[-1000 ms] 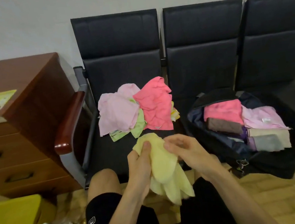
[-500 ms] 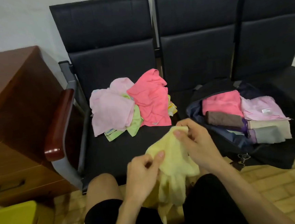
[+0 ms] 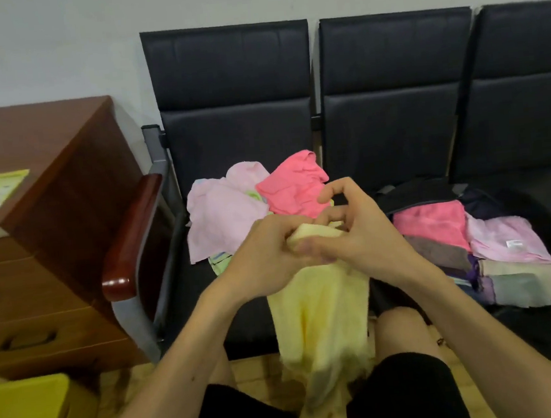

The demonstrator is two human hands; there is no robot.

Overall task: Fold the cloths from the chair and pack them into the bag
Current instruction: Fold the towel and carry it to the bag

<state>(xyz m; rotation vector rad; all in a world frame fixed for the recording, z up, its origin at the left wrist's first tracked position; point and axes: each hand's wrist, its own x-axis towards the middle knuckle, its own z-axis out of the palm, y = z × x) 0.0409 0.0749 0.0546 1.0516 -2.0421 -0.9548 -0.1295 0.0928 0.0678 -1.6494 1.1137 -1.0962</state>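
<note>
The yellow cloth [image 3: 320,321] is soft and light, a towel-like fabric with no stiffness of its own. It hangs limp and bends wherever nothing supports it. I judge it neither slippery nor fragile, so a gentle pinch is enough, but it will not hold a shape unless it is stretched. The best places to take hold are the two corners of the top edge, one in each hand, so that the cloth opens flat below them before folding.

The left hand [image 3: 265,259] grips the bunched top of the cloth with curled fingers. The right hand [image 3: 359,234], touching the left one, pinches the same top from the other side. The cloth drops below both hands, down between the person's knees.

The cloth is pale yellow and plain, with long vertical creases; its lower end is blurred. Beyond the hands, on the chair [image 3: 234,139], lies the unfolded pile, with a light pink cloth [image 3: 225,220] and a strong pink cloth [image 3: 290,187] on top. To the right of the right hand stands the open bag [image 3: 544,328], with folded cloths inside.
</note>
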